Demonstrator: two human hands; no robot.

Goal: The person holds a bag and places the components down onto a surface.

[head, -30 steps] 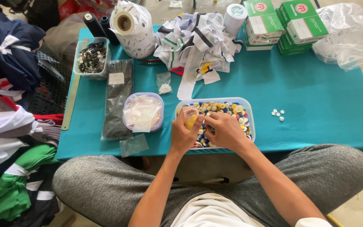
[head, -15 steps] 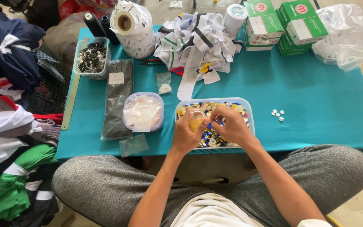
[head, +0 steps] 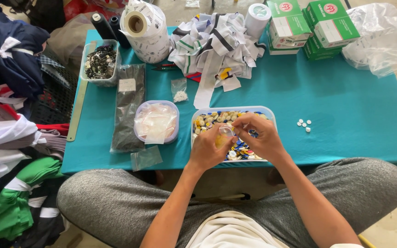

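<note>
At lower centre of the frame, the left hand [head: 209, 148] and right hand [head: 257, 136] meet over the button tray [head: 269, 113], both pinched shut on a small clear bag [head: 225, 133] held between their fingertips. Compared with the earlier frame, the hands sit slightly higher over the tray and the bag shows more clearly between them. Left of the tray, the round tub [head: 156, 121] is unmoved.

A tray of buttons [head: 233, 133] is lying at the frame's centre on a table [head: 354, 115], both hands being held over it. A round tub [head: 156, 121] is sitting just left; loose buttons [head: 303, 124] right; boxes [head: 313, 23] are stacked upper right.
</note>
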